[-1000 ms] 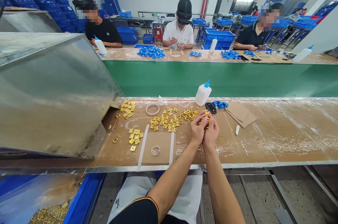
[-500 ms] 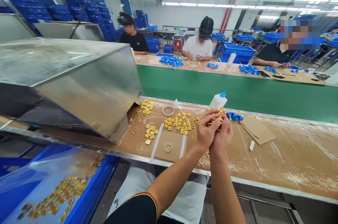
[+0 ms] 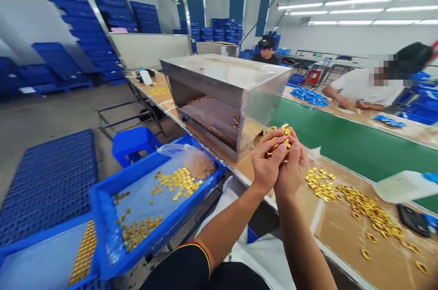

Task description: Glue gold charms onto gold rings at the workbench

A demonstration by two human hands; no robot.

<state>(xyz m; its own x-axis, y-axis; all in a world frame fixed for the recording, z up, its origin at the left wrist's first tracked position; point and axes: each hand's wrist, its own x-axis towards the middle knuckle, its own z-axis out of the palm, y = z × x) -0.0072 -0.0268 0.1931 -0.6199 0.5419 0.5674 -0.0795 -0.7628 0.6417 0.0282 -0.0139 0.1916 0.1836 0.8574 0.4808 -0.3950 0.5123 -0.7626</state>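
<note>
My left hand [image 3: 265, 167] and my right hand [image 3: 292, 169] are cupped together, pressed palm to palm around a heap of small gold-coloured metal pieces [image 3: 281, 142]. The heap shows above my fingers and thumbs; its lower part is hidden inside the hands. Both hands are raised over the brown-covered workbench [image 3: 342, 240], in front of the corner of a sheet-metal hood [image 3: 263, 98]. To their right, a spread of loose gold-coloured pieces [image 3: 321, 185], with several rings [image 3: 366, 208] among them, lies on the bench.
At lower left, a blue tray [image 3: 102, 235] holds gold-coloured pieces under a plastic bag; another blue tray [image 3: 37, 253] stands beside it. A blue stool [image 3: 135, 142] is behind. A white bottle [image 3: 400, 186] lies by a green belt [image 3: 342, 130]. Co-workers sit across, near blue pieces [image 3: 310, 96].
My view has turned left, bringing the trays and the hood's open side into sight. My cupped hands have moved left toward the hood, still holding the gold-coloured pieces.
</note>
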